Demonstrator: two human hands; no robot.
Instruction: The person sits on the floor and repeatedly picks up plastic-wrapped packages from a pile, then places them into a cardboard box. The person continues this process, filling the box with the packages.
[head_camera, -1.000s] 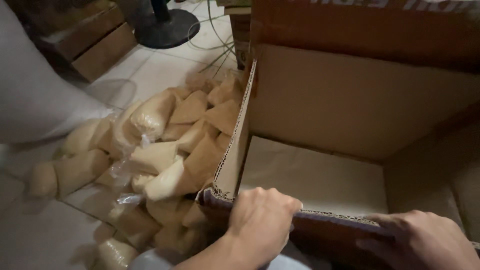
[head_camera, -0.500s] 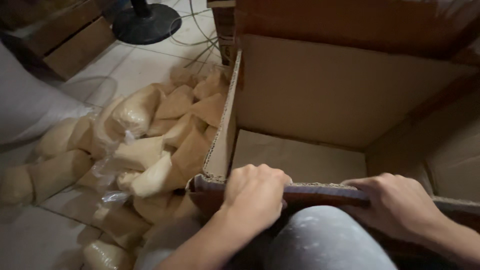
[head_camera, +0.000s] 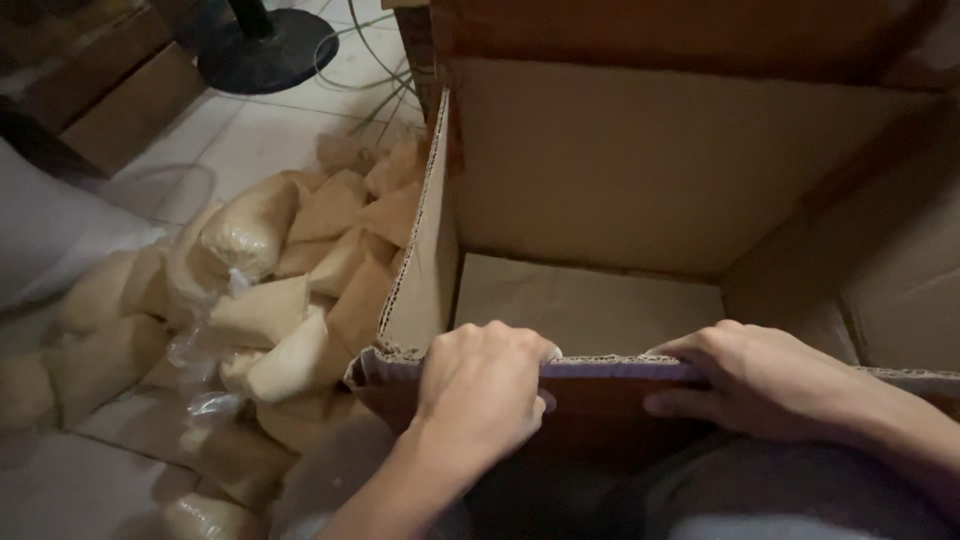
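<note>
Tiled floor (head_camera: 270, 130) left of my grip holds bags (head_camera: 270, 300); left hand (head_camera: 480, 390) and right hand (head_camera: 770, 380) clamp the box (head_camera: 620, 170) rim, best pressed evenly.

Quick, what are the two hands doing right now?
Left hand: closed, gripping the cardboard box's near edge.
Right hand: closed over the same edge.

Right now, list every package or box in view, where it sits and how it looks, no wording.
Cardboard box: centre, open, empty, brown; left hand and right hand grip its near wall.
Plastic bags: heaped on the floor left of the box, clear, pillow-shaped, pale beige filling.
Second box: upper left, brown, dim.
No labels or screens.
</note>
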